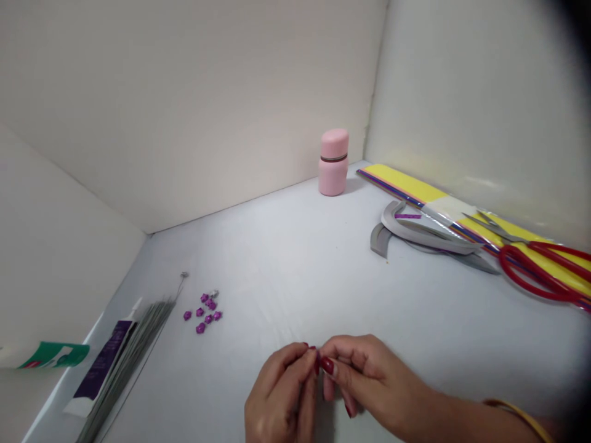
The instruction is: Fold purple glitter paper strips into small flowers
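While I watch from my remote station, the left hand (281, 397) and right hand (369, 375) meet at the near side, their fingers (327, 366) pinched closed on something too small for me to make out. Purple flower-shaped beads (203, 312) lie on the white worktop (277, 246) left of them, just beside a bundle of thin wires (138, 338); red-handled scissors (540, 271) rest far right.
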{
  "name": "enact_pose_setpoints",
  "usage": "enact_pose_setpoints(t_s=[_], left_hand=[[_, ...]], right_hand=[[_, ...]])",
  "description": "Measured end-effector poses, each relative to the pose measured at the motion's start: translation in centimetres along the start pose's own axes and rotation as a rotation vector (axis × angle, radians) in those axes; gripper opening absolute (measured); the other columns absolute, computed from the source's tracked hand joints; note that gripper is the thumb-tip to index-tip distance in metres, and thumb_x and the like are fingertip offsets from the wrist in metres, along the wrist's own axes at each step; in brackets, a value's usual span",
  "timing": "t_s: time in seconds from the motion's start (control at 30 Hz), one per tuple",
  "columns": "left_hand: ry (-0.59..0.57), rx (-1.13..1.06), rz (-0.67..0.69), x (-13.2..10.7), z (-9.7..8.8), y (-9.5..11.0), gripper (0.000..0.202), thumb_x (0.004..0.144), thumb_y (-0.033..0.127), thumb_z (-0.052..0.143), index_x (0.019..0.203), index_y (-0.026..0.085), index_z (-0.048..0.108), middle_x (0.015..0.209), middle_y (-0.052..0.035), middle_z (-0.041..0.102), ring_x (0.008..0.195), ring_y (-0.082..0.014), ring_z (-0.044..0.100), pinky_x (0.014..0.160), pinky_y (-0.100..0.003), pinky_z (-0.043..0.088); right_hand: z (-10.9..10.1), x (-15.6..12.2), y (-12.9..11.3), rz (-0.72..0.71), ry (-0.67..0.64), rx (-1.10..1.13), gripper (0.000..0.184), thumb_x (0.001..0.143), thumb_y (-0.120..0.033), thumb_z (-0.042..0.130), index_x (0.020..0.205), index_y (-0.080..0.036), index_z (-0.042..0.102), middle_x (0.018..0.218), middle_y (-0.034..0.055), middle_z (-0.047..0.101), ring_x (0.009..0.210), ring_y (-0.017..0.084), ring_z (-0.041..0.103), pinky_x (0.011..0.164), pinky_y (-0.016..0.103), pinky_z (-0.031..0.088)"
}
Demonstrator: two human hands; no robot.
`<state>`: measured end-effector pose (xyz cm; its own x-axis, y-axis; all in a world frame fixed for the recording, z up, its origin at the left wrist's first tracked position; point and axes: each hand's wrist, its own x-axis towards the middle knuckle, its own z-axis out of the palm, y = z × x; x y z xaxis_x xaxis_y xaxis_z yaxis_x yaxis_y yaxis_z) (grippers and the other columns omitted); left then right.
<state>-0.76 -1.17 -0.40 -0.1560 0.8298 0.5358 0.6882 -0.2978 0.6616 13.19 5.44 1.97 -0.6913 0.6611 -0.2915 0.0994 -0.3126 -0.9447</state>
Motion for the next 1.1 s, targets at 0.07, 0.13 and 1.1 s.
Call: enact_pose_setpoints(t_s=[0.07, 0.13, 1.1], left_hand=[[0.004, 0.027, 0.051, -0.4, 0.3, -0.3, 0.027, 0.082, 0.011, 0.052, 0.1, 0.021, 0.068, 0.095, -0.007, 0.069, 0.085, -0.0146, 0.064, 0.075, -0.02, 0.05], [0.007, 0.01, 0.055, -0.6, 0.5, -0.4, 0.028, 0.083, 0.012, 0.051, 0.105, 0.022, 0.067, 0.098, -0.0076, 0.069, 0.087, -0.0151, 0.064, 0.077, -0.021, 0.05], [0.057, -0.742, -0.983, 1.6, 0.2, 1.5, 0.022, 0.057, 0.04, 0.078, 0.066, 0.021, 0.073, 0.059, -0.0009, 0.07, 0.057, -0.0115, 0.058, 0.058, -0.02, 0.045]], right_hand=[[0.0, 0.0, 0.1, -0.029, -0.008, 0.048, 0.027, 0.081, -0.039, 0.048, 0.074, -0.014, 0.056, 0.064, -0.0003, 0.053, 0.044, 0.006, 0.041, 0.045, 0.02, 0.035], [-0.1, 0.0, 0.1, -0.048, -0.019, 0.082, 0.028, 0.081, -0.042, 0.051, 0.075, -0.015, 0.057, 0.063, -0.0015, 0.051, 0.045, 0.006, 0.041, 0.046, 0.02, 0.036], [0.0, 0.3, -0.5, 0.108, 0.026, 0.073, 0.022, 0.073, -0.035, 0.06, 0.068, -0.014, 0.057, 0.058, -0.0024, 0.057, 0.041, 0.005, 0.044, 0.042, 0.018, 0.033]])
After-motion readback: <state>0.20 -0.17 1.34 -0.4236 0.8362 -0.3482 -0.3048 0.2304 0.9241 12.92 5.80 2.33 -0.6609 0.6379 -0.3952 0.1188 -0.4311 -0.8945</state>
